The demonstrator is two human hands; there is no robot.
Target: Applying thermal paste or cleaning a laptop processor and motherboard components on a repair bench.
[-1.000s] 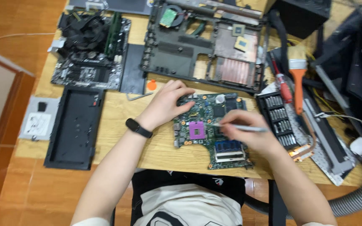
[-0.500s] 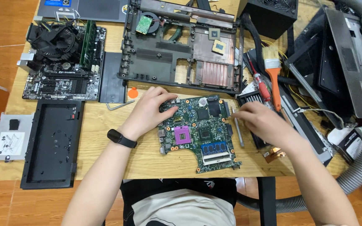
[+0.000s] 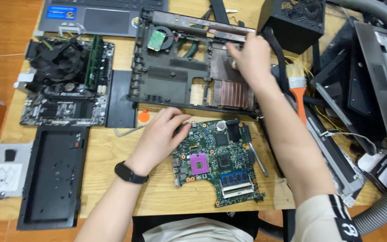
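Left hand on green circuit board; right hand over laptop base shell.

The left hand (image 3: 160,136) rests fingers spread and relaxed on the upper-left edge of the green circuit board (image 3: 216,163), gripping nothing. The right hand (image 3: 251,60) reaches over the dark laptop base shell (image 3: 175,76), fingers loosely curled; whether they pinch anything cannot be told. A silver tool (image 3: 257,157) lies just beside the board's right edge, below the right fingertips.
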